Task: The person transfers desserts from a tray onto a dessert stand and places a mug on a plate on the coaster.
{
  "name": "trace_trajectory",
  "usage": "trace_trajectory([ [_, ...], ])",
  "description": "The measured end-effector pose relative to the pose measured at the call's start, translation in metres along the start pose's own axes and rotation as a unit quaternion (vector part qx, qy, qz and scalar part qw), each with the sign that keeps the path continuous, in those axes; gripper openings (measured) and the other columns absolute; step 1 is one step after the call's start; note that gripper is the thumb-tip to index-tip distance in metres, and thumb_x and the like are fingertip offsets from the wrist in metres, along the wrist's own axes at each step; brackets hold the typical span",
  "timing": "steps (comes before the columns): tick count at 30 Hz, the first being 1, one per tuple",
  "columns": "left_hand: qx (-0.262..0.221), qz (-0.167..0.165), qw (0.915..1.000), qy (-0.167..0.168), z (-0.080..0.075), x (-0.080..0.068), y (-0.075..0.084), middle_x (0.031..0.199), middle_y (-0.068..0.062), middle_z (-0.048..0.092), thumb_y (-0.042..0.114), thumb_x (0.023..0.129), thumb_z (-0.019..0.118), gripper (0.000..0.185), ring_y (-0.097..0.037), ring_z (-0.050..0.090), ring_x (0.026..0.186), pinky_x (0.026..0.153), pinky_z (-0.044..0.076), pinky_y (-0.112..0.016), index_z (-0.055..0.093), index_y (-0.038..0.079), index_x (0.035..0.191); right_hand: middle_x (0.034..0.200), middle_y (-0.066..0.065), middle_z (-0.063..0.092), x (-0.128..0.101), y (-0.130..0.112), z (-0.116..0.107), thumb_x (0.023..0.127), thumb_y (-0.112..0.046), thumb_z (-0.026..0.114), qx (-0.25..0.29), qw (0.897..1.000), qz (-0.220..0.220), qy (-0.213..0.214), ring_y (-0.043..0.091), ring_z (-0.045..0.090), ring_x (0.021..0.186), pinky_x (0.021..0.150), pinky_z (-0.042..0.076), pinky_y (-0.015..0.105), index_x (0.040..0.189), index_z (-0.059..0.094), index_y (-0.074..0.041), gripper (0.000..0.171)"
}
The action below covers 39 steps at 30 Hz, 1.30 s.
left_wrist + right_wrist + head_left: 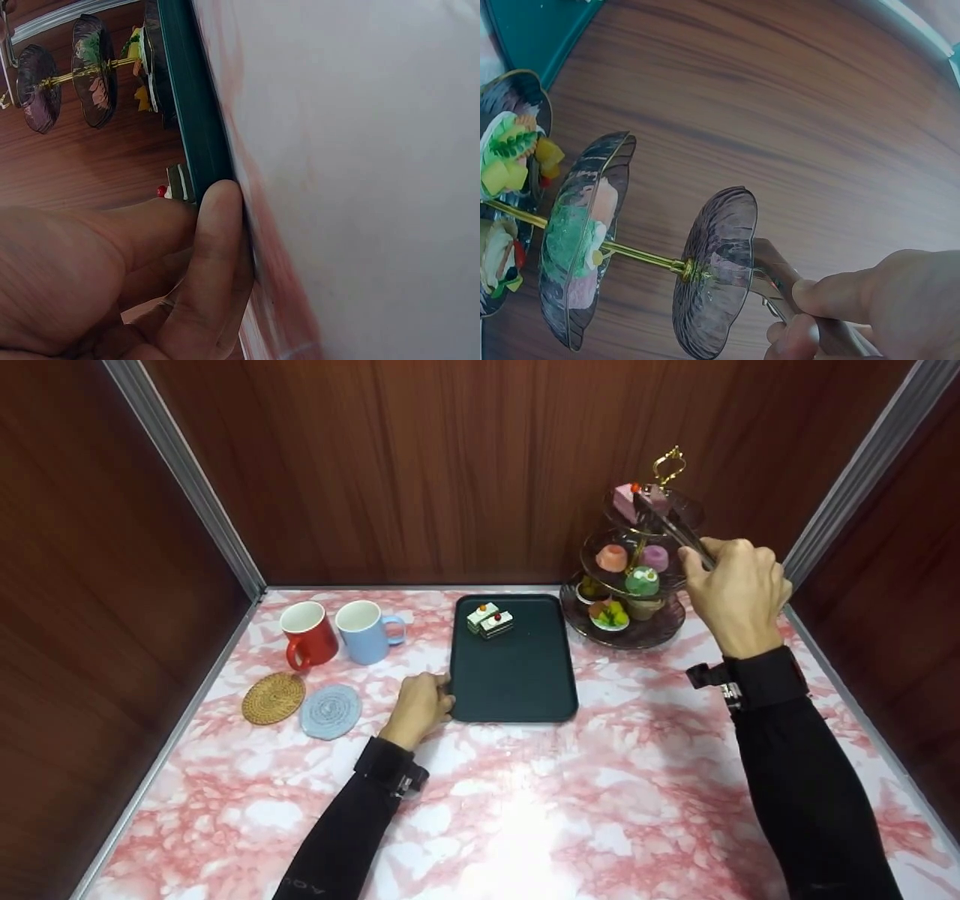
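Note:
My left hand (420, 703) pinches the left edge of a dark green tray (517, 679) near its front corner. In the left wrist view, thumb and fingers grip the tray's rim (196, 112) from both sides. Two small cake slices (496, 624) sit at the tray's far left. My right hand (739, 589) holds metal tongs (686, 536), their tips at a pink cake slice (624, 502) topped with an orange ball on the uppermost plate of a three-tier stand (652, 636). From the right wrist view, the top plate (716, 262) partly hides the tongs' tips.
On the middle tier are orange, purple and green cakes (642, 580); fruit tarts (609, 615) fill the bottom one. To the left stand a red mug (311, 637) and a blue mug (363, 636), behind a woven coaster (274, 699) and a grey coaster (331, 711). Wooden walls (390, 472) enclose the table.

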<state>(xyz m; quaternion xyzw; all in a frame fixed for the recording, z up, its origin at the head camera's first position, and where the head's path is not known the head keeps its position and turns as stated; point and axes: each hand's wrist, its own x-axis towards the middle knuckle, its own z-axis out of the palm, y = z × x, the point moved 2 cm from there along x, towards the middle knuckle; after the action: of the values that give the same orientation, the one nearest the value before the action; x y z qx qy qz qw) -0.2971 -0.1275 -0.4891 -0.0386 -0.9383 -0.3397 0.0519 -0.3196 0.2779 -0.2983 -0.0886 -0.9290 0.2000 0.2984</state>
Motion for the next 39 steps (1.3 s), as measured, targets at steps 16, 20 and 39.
trace_trajectory([
  [16, -0.027, -0.004, 0.9996, -0.003, 0.004, -0.004, -0.001, 0.078, -0.002, 0.064, 0.009, 0.082, 0.065, 0.041, -0.01, 0.064, 0.066, 0.054, 0.052, -0.019, 0.06, 0.006, 0.122, 0.101, 0.017, 0.069, -0.011, -0.003, -0.004, 0.083, -0.063, 0.048, 0.001, 0.999, -0.021, 0.04, 0.049, 0.059, 0.086, 0.053, 0.035, 0.058, 0.113, 0.066, -0.033, 0.046],
  [20, -0.027, -0.01, 0.9996, -0.005, 0.004, -0.003, -0.001, 0.077, -0.002, 0.064, 0.01, 0.082, 0.065, 0.041, -0.009, 0.064, 0.065, 0.053, 0.051, -0.019, 0.06, 0.007, 0.122, 0.1, 0.015, 0.07, -0.013, -0.003, -0.003, 0.082, -0.064, 0.048, 0.006, 0.999, -0.021, 0.045, 0.047, 0.06, 0.085, 0.051, 0.035, 0.055, 0.113, 0.066, -0.034, 0.046],
  [39, -0.033, -0.003, 0.9994, 0.003, 0.003, -0.004, -0.001, 0.078, -0.005, 0.064, 0.007, 0.08, 0.065, 0.039, -0.013, 0.064, 0.069, 0.051, 0.051, -0.018, 0.062, 0.006, 0.119, 0.056, 0.005, 0.062, -0.039, -0.018, 0.01, 0.08, -0.059, 0.056, 0.1, 0.986, -0.09, 0.1, 0.032, 0.064, 0.063, 0.044, 0.03, 0.041, 0.102, 0.071, -0.033, 0.036],
])
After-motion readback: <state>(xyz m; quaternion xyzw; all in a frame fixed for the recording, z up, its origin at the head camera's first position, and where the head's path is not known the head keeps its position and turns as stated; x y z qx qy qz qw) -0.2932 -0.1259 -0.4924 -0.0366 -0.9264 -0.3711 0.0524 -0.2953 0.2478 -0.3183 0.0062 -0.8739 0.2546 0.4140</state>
